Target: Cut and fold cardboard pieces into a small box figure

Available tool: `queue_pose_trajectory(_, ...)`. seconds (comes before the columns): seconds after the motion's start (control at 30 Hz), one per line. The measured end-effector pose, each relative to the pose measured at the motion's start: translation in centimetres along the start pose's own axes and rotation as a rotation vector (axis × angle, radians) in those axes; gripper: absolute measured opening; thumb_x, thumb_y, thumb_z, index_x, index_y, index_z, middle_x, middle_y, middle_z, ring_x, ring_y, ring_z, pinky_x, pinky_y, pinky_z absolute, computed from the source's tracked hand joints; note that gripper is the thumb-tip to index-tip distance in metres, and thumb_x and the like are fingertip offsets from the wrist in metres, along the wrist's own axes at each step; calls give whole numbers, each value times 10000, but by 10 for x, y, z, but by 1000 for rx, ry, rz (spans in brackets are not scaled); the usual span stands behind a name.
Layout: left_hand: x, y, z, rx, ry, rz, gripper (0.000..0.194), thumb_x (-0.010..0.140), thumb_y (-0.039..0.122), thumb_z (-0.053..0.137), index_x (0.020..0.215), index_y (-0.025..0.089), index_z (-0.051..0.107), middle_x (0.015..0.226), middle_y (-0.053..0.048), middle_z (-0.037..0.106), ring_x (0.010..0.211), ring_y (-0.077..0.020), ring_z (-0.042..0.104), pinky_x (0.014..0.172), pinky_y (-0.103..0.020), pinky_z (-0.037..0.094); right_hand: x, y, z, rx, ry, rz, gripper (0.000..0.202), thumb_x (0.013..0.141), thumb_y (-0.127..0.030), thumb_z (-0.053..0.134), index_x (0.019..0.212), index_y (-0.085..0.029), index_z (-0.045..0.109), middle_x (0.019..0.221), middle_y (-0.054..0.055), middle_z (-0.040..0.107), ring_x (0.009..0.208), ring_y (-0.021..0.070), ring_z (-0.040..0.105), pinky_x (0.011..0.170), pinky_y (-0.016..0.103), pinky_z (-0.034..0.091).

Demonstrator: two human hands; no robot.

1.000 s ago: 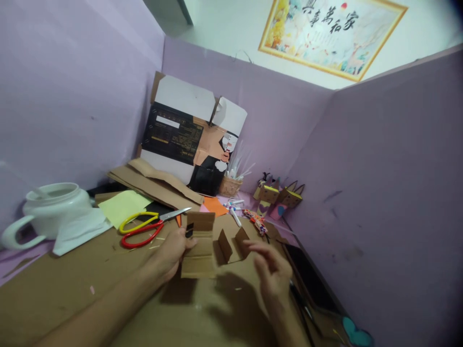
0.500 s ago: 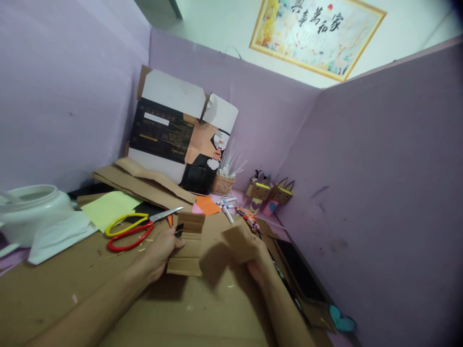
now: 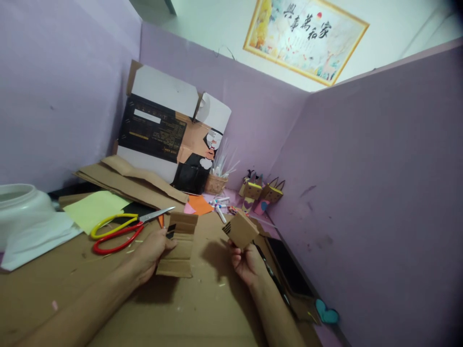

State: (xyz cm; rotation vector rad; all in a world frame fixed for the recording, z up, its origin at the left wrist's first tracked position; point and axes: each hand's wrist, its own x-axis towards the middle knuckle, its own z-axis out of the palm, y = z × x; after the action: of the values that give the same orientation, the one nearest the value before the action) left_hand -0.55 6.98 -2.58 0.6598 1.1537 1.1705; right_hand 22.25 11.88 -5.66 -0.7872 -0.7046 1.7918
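Observation:
My left hand point(image 3: 155, 253) grips the left edge of a creased cardboard strip point(image 3: 181, 248), with a black patch near its upper left. The strip is held above the brown cardboard table cover point(image 3: 195, 308). To its right, my right hand point(image 3: 246, 262) holds a small folded cardboard piece point(image 3: 243, 230) from below, its fingers curled under it. That piece shows black stripes on its left side. The two pieces are apart. Red and yellow scissors point(image 3: 117, 233) lie to the left of my left hand, blades pointing right.
White pot point(image 3: 21, 212) at far left, beside green paper point(image 3: 94, 210). Cardboard strips point(image 3: 133, 182) and a flattened box point(image 3: 155, 127) stand behind. Markers point(image 3: 220, 212), a basket point(image 3: 216, 184) and cardboard figures point(image 3: 271, 193) are at the back. A dark panel point(image 3: 289, 265) lies right.
The cardboard in my right hand has turned, so its striped side now shows and my fingers are under it. The view has shifted slightly to the right.

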Motion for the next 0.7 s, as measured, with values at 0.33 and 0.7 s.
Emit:
queue_pose_trajectory(0.33,25,11,-29,483,597,661,532,619,161,614,1134,182,483,1180,-113,494,1132,-287,427,943,-391,332,-15,13,25,-30,-27,83,104,574,-77,595,618,-158,548,495,-48,568,395,45,519,381,118,458)
queue_pose_trajectory(0.7,-37,6,19,552,-242,634,124,694,277,638,678,175,707,722,-50,647,726,-202,558,680,-269,424,-38,21,42,-209,-361,218,369,674,-373,669,958,-141,621,782,55,666,565,119,620,492,220,508)
